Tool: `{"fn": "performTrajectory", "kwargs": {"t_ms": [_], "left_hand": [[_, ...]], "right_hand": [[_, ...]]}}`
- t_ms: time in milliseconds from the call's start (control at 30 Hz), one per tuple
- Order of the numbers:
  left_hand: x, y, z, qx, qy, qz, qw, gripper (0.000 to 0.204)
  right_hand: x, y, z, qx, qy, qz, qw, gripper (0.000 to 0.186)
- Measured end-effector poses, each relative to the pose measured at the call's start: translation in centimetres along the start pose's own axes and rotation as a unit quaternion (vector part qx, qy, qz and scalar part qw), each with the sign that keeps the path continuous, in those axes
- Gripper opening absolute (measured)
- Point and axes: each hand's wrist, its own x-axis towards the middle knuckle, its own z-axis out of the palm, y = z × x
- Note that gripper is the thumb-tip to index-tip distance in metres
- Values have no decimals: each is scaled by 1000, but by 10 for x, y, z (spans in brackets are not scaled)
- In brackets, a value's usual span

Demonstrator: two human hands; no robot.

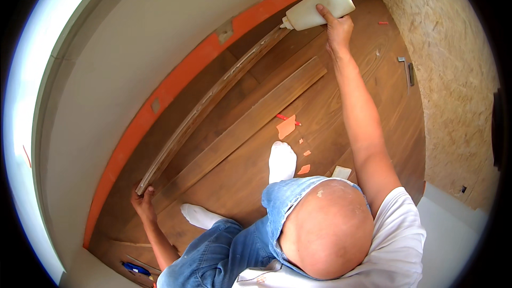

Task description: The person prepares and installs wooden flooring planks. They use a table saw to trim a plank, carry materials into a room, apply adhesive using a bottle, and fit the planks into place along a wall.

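My right hand grips a white squeeze bottle, tilted with its nozzle down to the left. The nozzle meets the far end of a long, narrow wooden strip. A whitish bead, like glue, runs along the strip's upper face. At the near end, the fingers of my left hand close around the strip and hold it on edge. A wider wooden board lies on the floor beside it, untouched by either hand.
An orange band with grey patches runs along the wall's base. Orange scraps and a red pencil lie near my foot. A dark metal piece rests by the chipboard panel. A blue tool lies lower left.
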Motion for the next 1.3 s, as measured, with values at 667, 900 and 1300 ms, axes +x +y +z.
{"fn": "performTrajectory", "kwargs": {"t_ms": [667,900,1300], "left_hand": [[5,10,5,-6,-27,-34,999,16],[2,17,13,-17,-25,-48,998,14],[-1,17,16,-30,-18,-76,997,25]], "right_hand": [[-7,1,13,55,-133,58,988,49],[-25,-18,40,105,-111,-31,988,55],[-18,-18,49,111,-86,-24,990,51]]}}
